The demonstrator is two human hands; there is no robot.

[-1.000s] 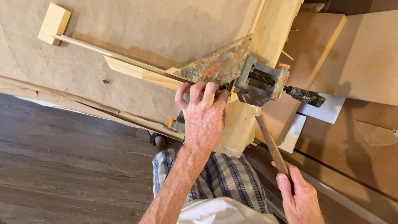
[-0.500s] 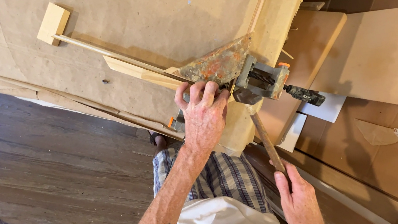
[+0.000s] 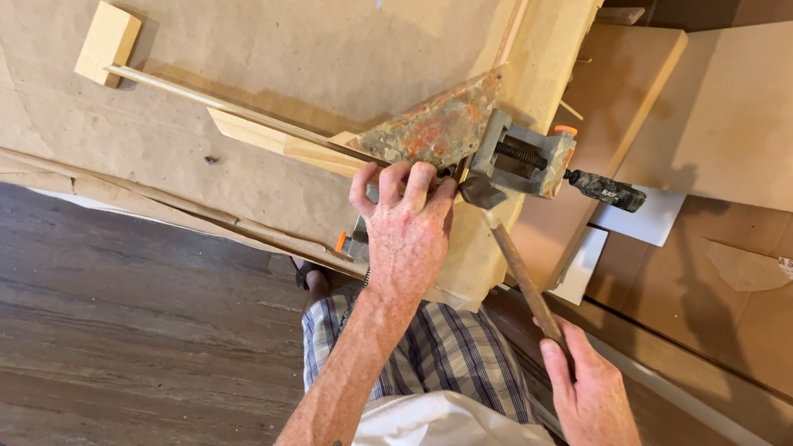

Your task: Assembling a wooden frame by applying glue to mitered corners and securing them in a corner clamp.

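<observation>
Now your right hand (image 3: 592, 401) has drawn the long wooden handle (image 3: 525, 283) a little further down and toward your body than it sat a second ago, while the hammer's head (image 3: 481, 192) has slid closer in beside the knuckles of your left hand, right under the grey corner clamp (image 3: 514, 156). Your right hand is closed around the handle's lower end, fingers wrapped and hidden behind it. Your left hand (image 3: 407, 227) has not shifted across the three pictures: it lies palm down with the fingers curled over the near edge of the rusty triangular plate (image 3: 435, 129), pressing on the thin wooden strip (image 3: 281, 141) where it runs in under that plate. That strip reaches away up and to the left of your left hand, alongside a slim rod ending in a small wooden block (image 3: 107, 42), all on the paper-covered bench (image 3: 313, 32). By my reading, the shortened swing means you are tapping lightly near the clamp rather than striking hard; your left fingertips sit very close to the head, so mind them. Just right of the clamp, its screw knob (image 3: 604, 189) sticks out over stacked boards (image 3: 755, 108).
</observation>
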